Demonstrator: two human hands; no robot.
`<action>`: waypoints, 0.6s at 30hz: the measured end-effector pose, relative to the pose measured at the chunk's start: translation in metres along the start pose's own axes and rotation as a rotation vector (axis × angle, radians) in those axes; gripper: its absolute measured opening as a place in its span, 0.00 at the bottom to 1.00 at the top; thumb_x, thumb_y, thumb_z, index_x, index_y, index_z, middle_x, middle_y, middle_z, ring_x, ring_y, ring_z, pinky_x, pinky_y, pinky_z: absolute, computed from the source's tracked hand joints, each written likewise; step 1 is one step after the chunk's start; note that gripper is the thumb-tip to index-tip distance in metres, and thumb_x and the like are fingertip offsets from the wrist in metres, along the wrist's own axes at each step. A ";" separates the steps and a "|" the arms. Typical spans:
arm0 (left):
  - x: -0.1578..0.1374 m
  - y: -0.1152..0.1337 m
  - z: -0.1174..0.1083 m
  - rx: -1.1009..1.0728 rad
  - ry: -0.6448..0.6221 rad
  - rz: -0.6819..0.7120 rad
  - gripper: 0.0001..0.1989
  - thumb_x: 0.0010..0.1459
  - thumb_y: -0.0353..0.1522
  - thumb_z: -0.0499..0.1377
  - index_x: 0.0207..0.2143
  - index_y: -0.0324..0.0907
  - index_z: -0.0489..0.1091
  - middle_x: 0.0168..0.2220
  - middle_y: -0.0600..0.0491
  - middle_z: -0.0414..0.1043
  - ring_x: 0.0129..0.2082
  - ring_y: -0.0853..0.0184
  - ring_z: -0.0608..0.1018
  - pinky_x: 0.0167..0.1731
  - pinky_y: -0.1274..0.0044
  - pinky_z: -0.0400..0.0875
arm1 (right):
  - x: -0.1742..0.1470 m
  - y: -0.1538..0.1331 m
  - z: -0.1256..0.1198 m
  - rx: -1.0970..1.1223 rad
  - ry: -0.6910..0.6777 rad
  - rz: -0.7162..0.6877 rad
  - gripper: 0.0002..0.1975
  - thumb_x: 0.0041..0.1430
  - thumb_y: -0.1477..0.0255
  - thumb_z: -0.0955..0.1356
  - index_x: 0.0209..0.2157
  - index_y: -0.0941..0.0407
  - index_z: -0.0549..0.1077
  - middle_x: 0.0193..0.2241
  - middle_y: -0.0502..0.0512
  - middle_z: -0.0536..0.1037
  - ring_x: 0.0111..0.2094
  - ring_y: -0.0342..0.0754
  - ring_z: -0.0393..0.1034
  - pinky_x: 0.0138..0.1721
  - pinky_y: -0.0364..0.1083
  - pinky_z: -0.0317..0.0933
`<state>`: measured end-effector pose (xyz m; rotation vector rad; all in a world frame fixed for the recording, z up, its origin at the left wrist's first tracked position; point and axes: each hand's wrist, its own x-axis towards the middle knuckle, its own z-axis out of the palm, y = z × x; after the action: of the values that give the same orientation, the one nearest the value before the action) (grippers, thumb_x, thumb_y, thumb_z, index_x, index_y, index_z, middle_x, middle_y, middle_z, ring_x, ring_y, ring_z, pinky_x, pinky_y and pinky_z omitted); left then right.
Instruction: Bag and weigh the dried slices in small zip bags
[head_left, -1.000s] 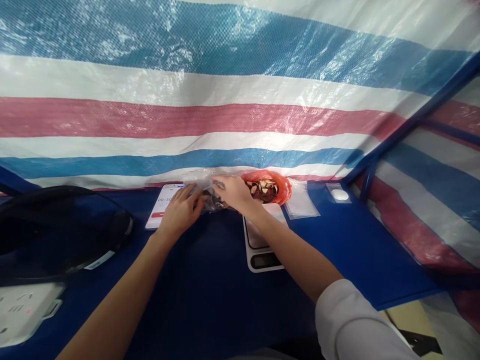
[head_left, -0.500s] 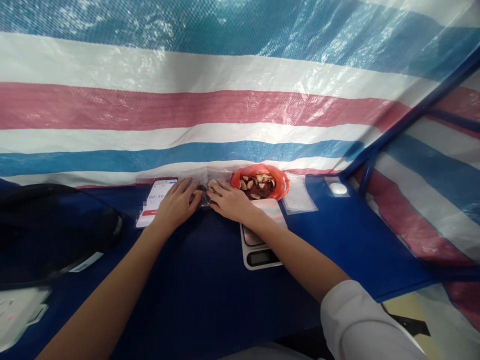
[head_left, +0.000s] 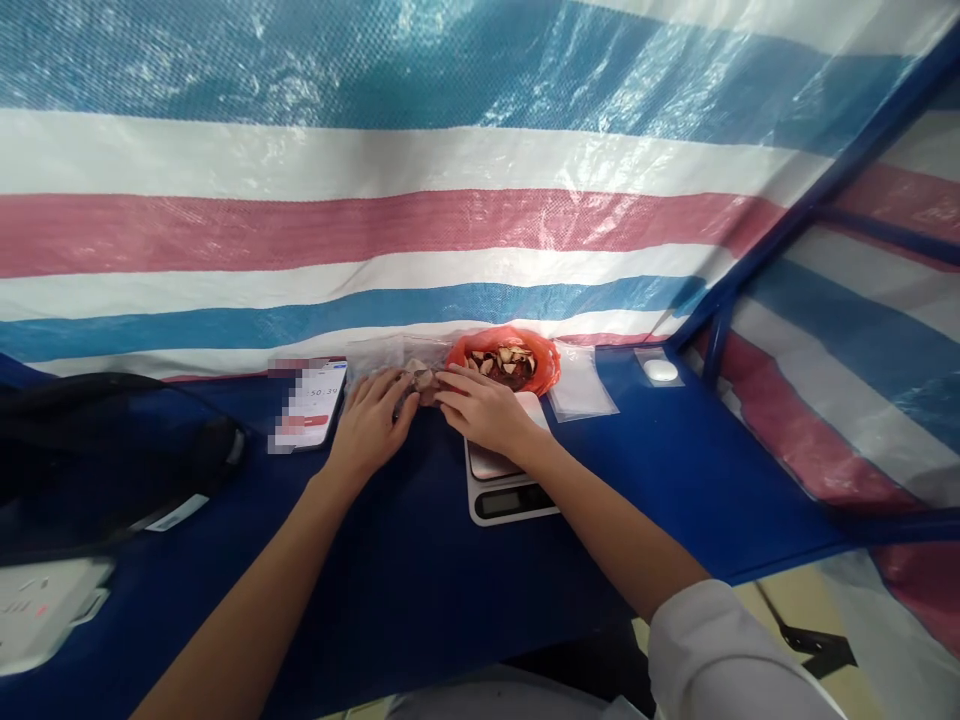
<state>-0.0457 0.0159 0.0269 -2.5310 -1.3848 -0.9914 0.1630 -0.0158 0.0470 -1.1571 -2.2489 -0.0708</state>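
A clear plastic bag [head_left: 424, 378] with pale and brown dried slices inside lies at the back of the blue table. Over its left part rests my left hand [head_left: 371, 420], fingers stretched out and the thumb apart. My right hand [head_left: 484, 408] touches the bag's right end, its fingers extended and slightly spread. Just behind the right hand, an open red plastic bag [head_left: 550, 370] holds more dried slices. Beneath my right wrist stands a white kitchen scale [head_left: 487, 508]; the hand and forearm cover part of its plate.
A phone [head_left: 319, 405] showing a timer lies left of my left hand. Flat clear bags [head_left: 581, 385] and a small white round item [head_left: 661, 371] lie to the right. A black bag [head_left: 112, 460] and a white power strip [head_left: 45, 610] occupy the left. Striped sheeting [head_left: 375, 230] hangs behind.
Both hands have shifted slightly right relative to the phone and scale. More of the slices in the clear bag now show between them. The camera view has shifted a little.
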 end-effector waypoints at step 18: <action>-0.045 0.065 0.024 0.133 -0.213 -0.003 0.24 0.68 0.38 0.46 0.59 0.38 0.71 0.62 0.40 0.68 0.64 0.50 0.69 0.64 0.57 0.62 | -0.150 0.083 -0.052 -0.149 -0.003 0.420 0.15 0.66 0.69 0.66 0.52 0.52 0.77 0.58 0.56 0.75 0.63 0.57 0.65 0.63 0.58 0.63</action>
<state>-0.0001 -0.0453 -0.0041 -2.5957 -1.4527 -0.6211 0.3173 -0.0892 -0.0084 -1.6854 -1.9835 -0.0679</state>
